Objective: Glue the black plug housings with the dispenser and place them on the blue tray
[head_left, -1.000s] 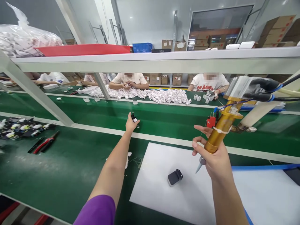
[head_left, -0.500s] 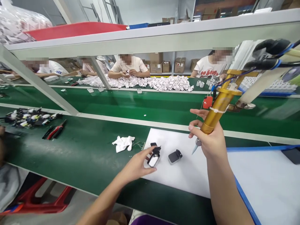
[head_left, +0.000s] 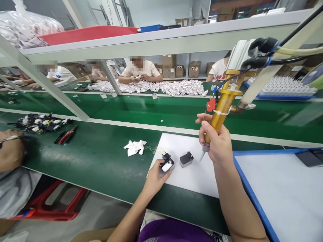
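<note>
Between thumb and fingers, my left hand [head_left: 155, 176] grips a small grey plastic case [head_left: 167, 166]. White material fills its inside, and a black part stands up at its far end. My right hand [head_left: 219, 139] is wrapped around a gold dispensing gun [head_left: 222, 109] with a red switch [head_left: 211, 105] on its side. The gun's pale tapered nozzle [head_left: 202, 155] points down above the white board [head_left: 199, 178]. A second case with a black top [head_left: 186, 159] rests on the board, between the held case and the nozzle.
A white cloth [head_left: 135, 148] and pliers [head_left: 66, 135] lie left on the green bench. Black parts [head_left: 42, 123] are piled beyond. A blue-rimmed tray [head_left: 236, 161] stands right. Several co-workers sit across the line; another person's arm [head_left: 11, 149] rests at far left.
The dispensing gun in my right hand has moved left and its nozzle is nearer the second case. My left hand has closed more firmly around the held case.
</note>
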The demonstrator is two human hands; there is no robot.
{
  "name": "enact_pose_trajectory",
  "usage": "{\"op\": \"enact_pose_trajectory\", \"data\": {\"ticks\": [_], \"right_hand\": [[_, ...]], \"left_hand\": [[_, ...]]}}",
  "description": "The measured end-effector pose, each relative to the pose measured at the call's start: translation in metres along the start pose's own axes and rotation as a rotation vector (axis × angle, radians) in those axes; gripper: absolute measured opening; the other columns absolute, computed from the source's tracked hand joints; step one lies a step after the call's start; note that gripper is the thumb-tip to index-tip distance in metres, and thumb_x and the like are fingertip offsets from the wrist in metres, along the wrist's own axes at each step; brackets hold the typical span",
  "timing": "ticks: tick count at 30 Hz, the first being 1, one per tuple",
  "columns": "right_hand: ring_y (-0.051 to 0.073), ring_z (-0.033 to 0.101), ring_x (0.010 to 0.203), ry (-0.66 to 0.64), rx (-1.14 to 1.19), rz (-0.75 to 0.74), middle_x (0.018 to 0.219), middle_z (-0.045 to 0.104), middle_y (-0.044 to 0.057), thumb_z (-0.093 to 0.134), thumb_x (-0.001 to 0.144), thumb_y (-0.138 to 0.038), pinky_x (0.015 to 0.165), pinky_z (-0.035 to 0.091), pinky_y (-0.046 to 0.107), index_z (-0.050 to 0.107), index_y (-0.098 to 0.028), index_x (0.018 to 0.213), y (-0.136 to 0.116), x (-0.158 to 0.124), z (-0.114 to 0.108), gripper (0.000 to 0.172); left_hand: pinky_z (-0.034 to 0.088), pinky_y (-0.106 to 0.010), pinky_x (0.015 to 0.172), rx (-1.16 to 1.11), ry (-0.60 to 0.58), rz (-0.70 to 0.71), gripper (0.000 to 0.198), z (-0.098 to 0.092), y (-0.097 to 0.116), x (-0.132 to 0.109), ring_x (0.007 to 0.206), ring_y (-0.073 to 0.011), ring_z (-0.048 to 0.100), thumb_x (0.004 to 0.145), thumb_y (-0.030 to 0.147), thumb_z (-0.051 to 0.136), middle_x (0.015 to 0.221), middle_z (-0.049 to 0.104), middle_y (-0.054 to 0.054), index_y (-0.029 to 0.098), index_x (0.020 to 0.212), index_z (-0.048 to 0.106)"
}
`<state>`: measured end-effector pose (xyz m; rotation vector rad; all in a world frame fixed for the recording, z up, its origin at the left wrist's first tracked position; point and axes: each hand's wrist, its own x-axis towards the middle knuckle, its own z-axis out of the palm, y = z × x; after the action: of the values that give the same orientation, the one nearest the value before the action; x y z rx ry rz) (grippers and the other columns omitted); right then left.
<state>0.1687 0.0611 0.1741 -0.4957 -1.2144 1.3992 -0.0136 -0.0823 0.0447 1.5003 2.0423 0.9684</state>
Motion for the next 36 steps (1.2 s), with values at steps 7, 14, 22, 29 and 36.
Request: {"op": "enact_pose_trajectory", "data": {"ticks": [7,14,22,29,36], "right_hand": [[0.005,0.040,0.038,-0.055,0.076,0.033,0.066,0.057,-0.002,0.065,0.087,-0.038,0.031,0.028,0.016,0.067,-0.022,0.101,-0.003,-0.014,0.012,0.022],[0.005,0.039,0.036,-0.095,0.041,0.023,0.054,0.052,-0.005,0.065,0.087,-0.041,0.033,0.031,0.015,0.067,-0.023,0.100,-0.004,-0.019,0.016,0.023],[0.005,0.034,0.032,-0.101,0.018,0.019,0.043,0.047,-0.007,0.064,0.087,-0.043,0.031,0.029,0.015,0.064,-0.020,0.094,-0.002,-0.015,0.013,0.025],[0.005,0.034,0.032,-0.073,0.023,0.009,0.042,0.044,-0.008,0.065,0.086,-0.046,0.031,0.028,0.015,0.055,-0.018,0.081,-0.001,-0.014,0.014,0.030],[0.005,0.038,0.035,-0.087,0.003,-0.008,0.057,0.052,-0.005,0.064,0.085,-0.047,0.029,0.027,0.017,0.065,-0.020,0.100,-0.004,-0.013,0.012,0.031]], "left_hand": [[0.052,-0.028,0.073,-0.081,-0.021,0.076,0.029,0.005,0.031,-0.016,0.081,-0.0166,0.065,0.082,0.035,0.061,0.099,0.065,-0.003,0.022,0.103,0.046],[0.048,-0.025,0.068,-0.177,-0.121,0.137,0.031,0.014,0.067,-0.011,0.078,-0.0152,0.062,0.076,0.026,0.062,0.092,0.065,-0.001,0.021,0.102,0.048],[0.042,-0.024,0.059,-0.182,-0.106,0.105,0.037,0.010,0.081,-0.005,0.060,-0.0123,0.052,0.074,0.029,0.064,0.080,0.062,0.001,0.020,0.105,0.047],[0.041,-0.024,0.056,-0.176,-0.107,0.112,0.037,0.010,0.084,-0.004,0.057,-0.0117,0.049,0.073,0.029,0.065,0.073,0.059,0.003,0.020,0.106,0.049],[0.042,-0.024,0.055,-0.194,-0.095,0.100,0.036,0.013,0.087,-0.003,0.058,-0.0129,0.053,0.073,0.030,0.064,0.076,0.062,0.002,0.021,0.105,0.050]]}}
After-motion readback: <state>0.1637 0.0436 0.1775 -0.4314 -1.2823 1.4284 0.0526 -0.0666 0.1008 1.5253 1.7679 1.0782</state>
